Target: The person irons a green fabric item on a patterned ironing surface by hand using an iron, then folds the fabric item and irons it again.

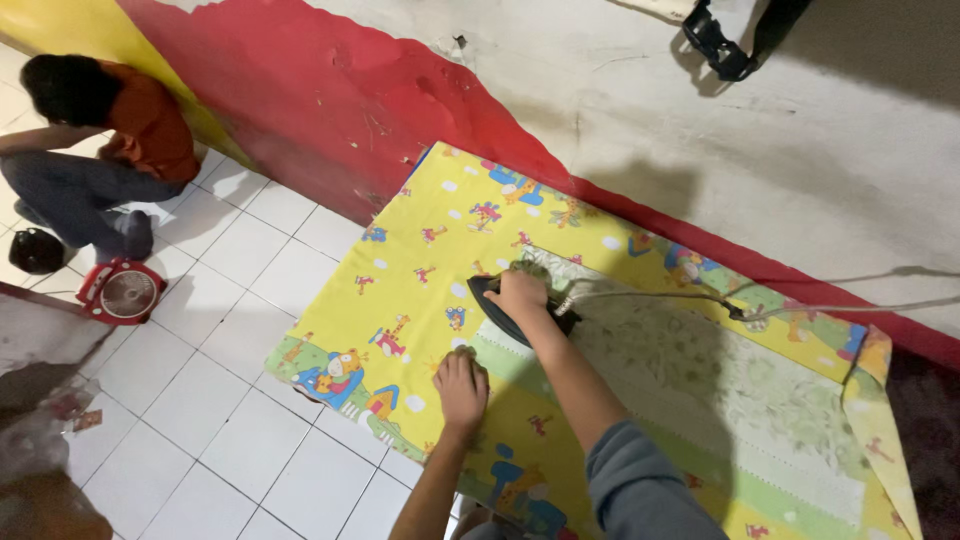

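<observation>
My right hand [520, 293] grips the handle of a dark clothes iron [497, 305] that rests on a pale green patterned cloth [720, 390]. The cloth lies spread over a yellow mat with cartoon animals [400, 290] on the floor. My left hand [461, 388] presses flat on the mat at the cloth's near edge, fingers together, holding nothing. The iron's grey cord [700, 298] runs from the iron to the right, past the mat's edge.
White floor tiles [230, 330] lie left of the mat. A person in an orange shirt [110, 150] squats at the far left beside a small red fan [122, 292]. A red, yellow and white wall [620, 110] stands behind the mat.
</observation>
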